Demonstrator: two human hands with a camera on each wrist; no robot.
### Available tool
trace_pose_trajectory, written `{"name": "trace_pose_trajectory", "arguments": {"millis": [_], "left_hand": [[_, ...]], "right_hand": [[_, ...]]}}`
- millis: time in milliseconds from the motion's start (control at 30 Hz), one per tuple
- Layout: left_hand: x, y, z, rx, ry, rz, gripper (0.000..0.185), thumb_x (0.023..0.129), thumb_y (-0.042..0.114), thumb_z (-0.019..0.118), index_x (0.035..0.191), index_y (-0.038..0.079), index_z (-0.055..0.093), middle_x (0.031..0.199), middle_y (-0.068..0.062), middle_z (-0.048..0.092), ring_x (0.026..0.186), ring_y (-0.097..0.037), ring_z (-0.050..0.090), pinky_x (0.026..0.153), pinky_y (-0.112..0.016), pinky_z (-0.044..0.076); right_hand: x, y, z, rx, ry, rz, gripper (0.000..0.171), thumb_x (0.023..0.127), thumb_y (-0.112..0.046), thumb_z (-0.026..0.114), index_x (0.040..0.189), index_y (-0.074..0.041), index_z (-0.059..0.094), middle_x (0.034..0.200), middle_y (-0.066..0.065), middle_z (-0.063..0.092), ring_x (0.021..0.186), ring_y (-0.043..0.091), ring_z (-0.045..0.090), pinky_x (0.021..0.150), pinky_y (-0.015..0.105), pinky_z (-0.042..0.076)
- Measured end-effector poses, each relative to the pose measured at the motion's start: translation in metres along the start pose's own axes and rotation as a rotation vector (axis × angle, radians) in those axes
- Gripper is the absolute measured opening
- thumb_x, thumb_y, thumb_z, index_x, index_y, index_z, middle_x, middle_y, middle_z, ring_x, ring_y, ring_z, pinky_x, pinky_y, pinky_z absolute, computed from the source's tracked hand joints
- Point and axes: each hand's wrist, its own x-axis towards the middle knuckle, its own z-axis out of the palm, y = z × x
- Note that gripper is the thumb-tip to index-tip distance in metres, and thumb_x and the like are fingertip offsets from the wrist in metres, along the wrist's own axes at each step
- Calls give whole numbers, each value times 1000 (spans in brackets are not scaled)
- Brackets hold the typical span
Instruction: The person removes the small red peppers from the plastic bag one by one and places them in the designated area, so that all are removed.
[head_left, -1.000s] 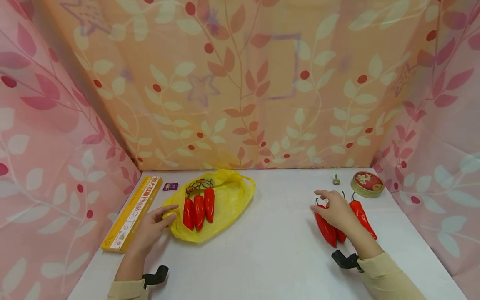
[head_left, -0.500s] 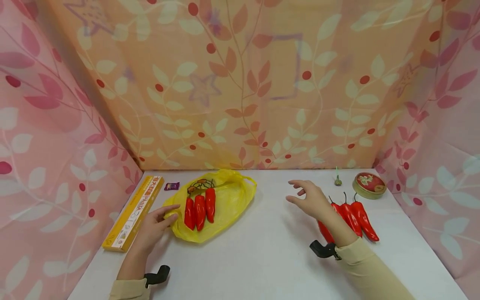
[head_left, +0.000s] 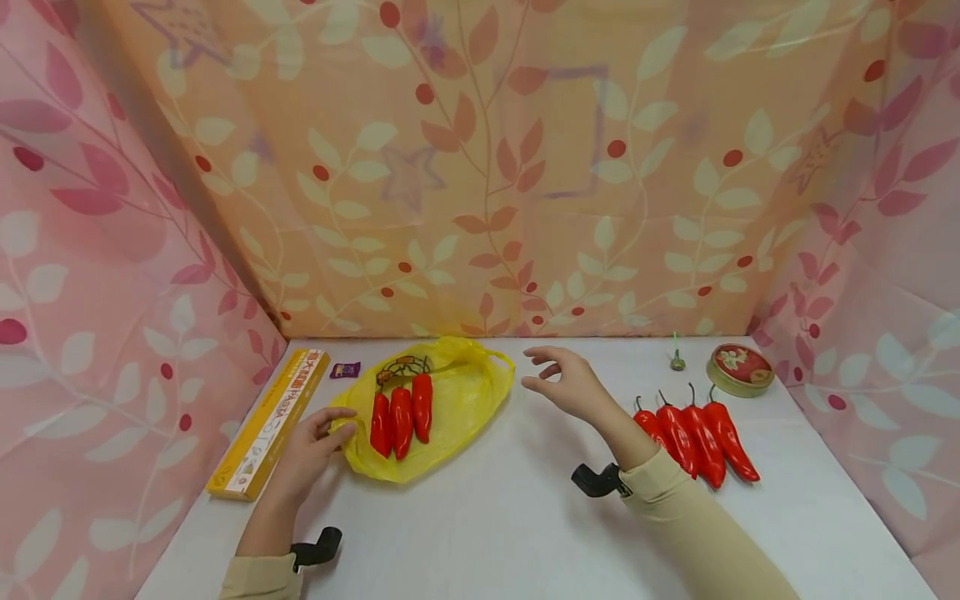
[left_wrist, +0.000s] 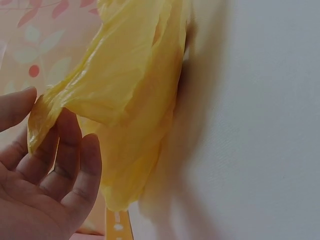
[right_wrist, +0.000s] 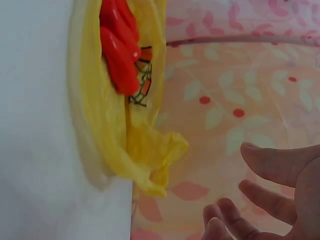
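Note:
A yellow plastic bag (head_left: 465, 417) lies spread on the left half of the table, with three red chili peppers (head_left: 401, 421) on it. My left hand (head_left: 303, 450) holds the bag's left edge; in the left wrist view, curled fingers (left_wrist: 70, 145) and thumb stand on either side of the raised plastic. My right hand (head_left: 573, 387) hovers just right of the bag, fingers loosely spread and holding nothing. The right wrist view shows that hand (right_wrist: 307, 200) apart from the bag's loose handle (right_wrist: 160, 175). Several more red chili peppers (head_left: 701, 446) lie side by side beyond my right forearm.
A yellow pasta box (head_left: 270, 425) lies along the left side, near a small purple packet (head_left: 346, 369). At the back right are a round red-lidded tin (head_left: 740, 370) and a small item with a green stem (head_left: 678, 362). Patterned cloth walls enclose the table.
My right hand has moved left from the right-hand peppers to beside the bag, and those peppers now show more fully. The left hand stays at the bag's edge.

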Motion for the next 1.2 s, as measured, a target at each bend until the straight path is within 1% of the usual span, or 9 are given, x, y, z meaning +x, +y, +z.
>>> {"name": "trace_pose_trajectory", "arguments": {"millis": [133, 333, 500, 600, 667, 833, 933, 1067, 1200], "left_hand": [[0, 1, -1, 2, 16, 14, 41, 101, 31, 63, 134, 8, 58, 128, -14, 57, 97, -18, 56, 85, -26, 55], [-1, 1, 1, 18, 18, 3, 40, 101, 33, 63, 134, 12, 61, 138, -11, 55, 102, -20, 57, 86, -22, 55], [0, -1, 0, 22, 11, -11, 40, 100, 35, 64, 133, 13, 62, 136, -12, 57, 100, -20, 59, 88, -25, 56], [-1, 0, -2, 20, 7, -3, 42, 100, 35, 64, 135, 11, 62, 135, -13, 58, 98, -19, 59, 88, -26, 56], [-1, 0, -2, 18, 8, -4, 42, 100, 35, 64, 135, 11, 61, 131, -13, 60, 96, -18, 59, 87, -26, 56], [-1, 1, -4, 30, 6, -12, 43, 100, 35, 64, 136, 11, 61, 134, -13, 58, 98, -19, 59, 87, -24, 56], [-2, 2, -3, 33, 5, -15, 44, 100, 36, 64, 136, 11, 61, 138, -13, 56, 99, -19, 58, 87, -23, 55], [-1, 1, -2, 30, 9, -16, 43, 100, 35, 64, 136, 11, 61, 135, -12, 55, 96, -17, 57, 86, -24, 55], [1, -1, -1, 30, 2, -3, 44, 100, 36, 63, 136, 10, 61, 135, -13, 56, 96, -17, 58, 86, -24, 55]], "right_hand": [[14, -10, 15, 45, -30, -21, 48, 91, -28, 76, 135, -18, 62, 129, 12, 65, 107, 28, 65, 83, 40, 59], [32, -24, 36, 85, -63, -35, 48, 90, -24, 77, 134, -15, 63, 129, 13, 66, 106, 29, 67, 87, 40, 59], [45, -40, 53, 96, -108, -48, 46, 90, -22, 77, 134, -16, 64, 127, 10, 66, 108, 31, 67, 89, 40, 58], [54, -48, 64, 106, -139, -55, 46, 91, -23, 76, 135, -14, 63, 128, 13, 66, 111, 33, 66, 92, 41, 57], [60, -53, 71, 119, -156, -44, 46, 91, -24, 76, 134, -14, 64, 128, 15, 66, 113, 32, 65, 94, 42, 56], [81, -58, 94, 163, -181, 17, 46, 91, -25, 75, 135, -14, 64, 126, 14, 67, 116, 30, 63, 93, 44, 56], [91, -58, 110, 228, -198, 29, 50, 91, -23, 76, 137, -11, 62, 130, 19, 64, 116, 32, 62, 91, 44, 56], [101, -55, 130, 309, -218, 61, 51, 90, -20, 77, 137, -9, 62, 136, 26, 58, 115, 33, 62, 86, 41, 58], [107, -51, 148, 285, -188, 118, 51, 89, -20, 78, 137, -12, 63, 138, 23, 58, 116, 32, 61, 86, 39, 58]]}}
